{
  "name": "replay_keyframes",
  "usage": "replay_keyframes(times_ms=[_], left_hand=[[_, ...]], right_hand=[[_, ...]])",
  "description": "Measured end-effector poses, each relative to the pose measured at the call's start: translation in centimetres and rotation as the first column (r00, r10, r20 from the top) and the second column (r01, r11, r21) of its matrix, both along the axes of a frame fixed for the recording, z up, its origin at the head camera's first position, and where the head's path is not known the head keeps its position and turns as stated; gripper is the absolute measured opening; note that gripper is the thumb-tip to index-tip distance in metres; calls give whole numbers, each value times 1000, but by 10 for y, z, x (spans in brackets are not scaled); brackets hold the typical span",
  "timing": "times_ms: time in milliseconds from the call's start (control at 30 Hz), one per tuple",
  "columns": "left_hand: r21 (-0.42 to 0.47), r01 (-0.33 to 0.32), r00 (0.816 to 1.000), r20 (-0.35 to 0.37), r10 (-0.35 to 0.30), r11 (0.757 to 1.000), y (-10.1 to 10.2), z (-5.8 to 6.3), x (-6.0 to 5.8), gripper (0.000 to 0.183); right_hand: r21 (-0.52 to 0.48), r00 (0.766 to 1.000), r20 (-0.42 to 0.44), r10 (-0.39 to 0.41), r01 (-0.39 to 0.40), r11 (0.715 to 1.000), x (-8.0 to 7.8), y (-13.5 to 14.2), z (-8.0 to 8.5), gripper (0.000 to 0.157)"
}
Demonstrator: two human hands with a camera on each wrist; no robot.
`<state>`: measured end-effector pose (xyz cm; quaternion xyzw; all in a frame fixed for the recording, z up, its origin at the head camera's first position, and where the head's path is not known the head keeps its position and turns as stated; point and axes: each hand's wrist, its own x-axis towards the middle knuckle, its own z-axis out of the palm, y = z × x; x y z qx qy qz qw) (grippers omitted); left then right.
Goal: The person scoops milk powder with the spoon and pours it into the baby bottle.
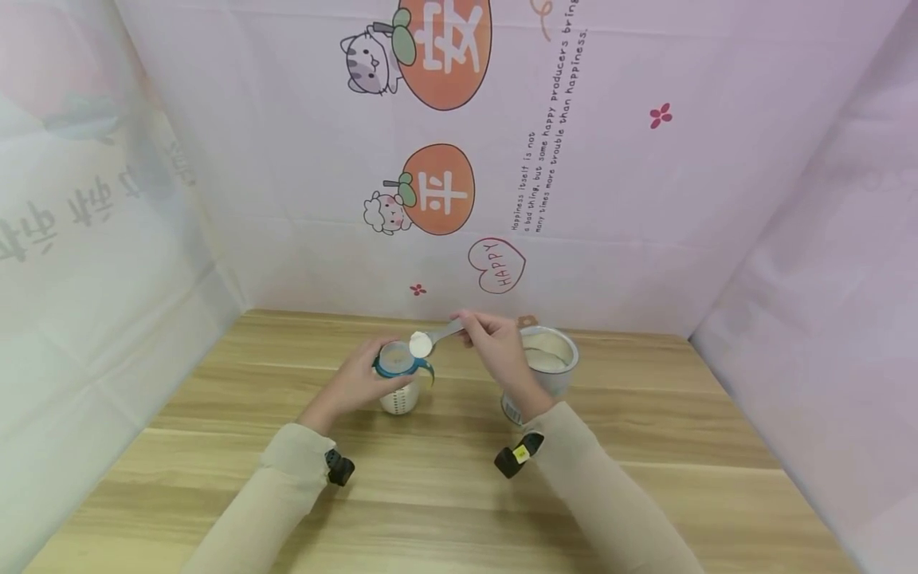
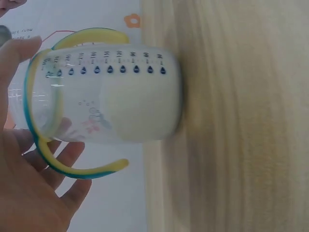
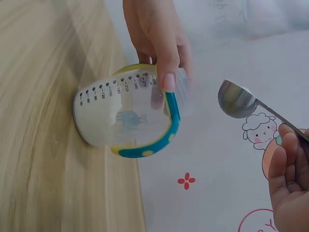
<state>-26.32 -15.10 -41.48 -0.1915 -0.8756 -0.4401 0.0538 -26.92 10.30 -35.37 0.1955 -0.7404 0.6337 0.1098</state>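
A clear baby bottle [image 1: 398, 401] with a blue-and-yellow handled collar stands upright on the table. It holds white contents in its lower part, and printed measuring marks [image 2: 110, 69] run up its side. My left hand [image 1: 356, 381] grips it around the collar, thumb on the near side in the right wrist view. My right hand [image 1: 495, 347] pinches the handle of a metal measuring spoon [image 3: 237, 100]. White powder [image 1: 421, 344] heaps in the spoon's bowl, which is just above the right side of the bottle's mouth, apart from it in the right wrist view.
An open tin [image 1: 555, 384] of pale powder stands to the right, partly hidden by my right hand and wrist. Behind the wooden table [image 1: 430, 494] rises a printed cloth wall [image 1: 602, 263], with more cloth on both sides.
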Motion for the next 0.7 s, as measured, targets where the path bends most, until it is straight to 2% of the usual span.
replay_keyframes(times_ms=[300, 500, 700], left_hand=[[80, -22, 995, 101, 14, 997, -2, -6, 0, 71], [94, -7, 992, 126, -5, 996, -3, -8, -1, 76], [101, -2, 990, 140, -13, 995, -2, -9, 0, 76]], right_hand=[[-8, 1000, -2, -23, 23, 1000, -4, -20, -11, 34], [-22, 999, -37, -2, 1, 1000, -5, -30, -17, 34], [52, 996, -79, -41, 45, 998, -3, -41, -25, 30]])
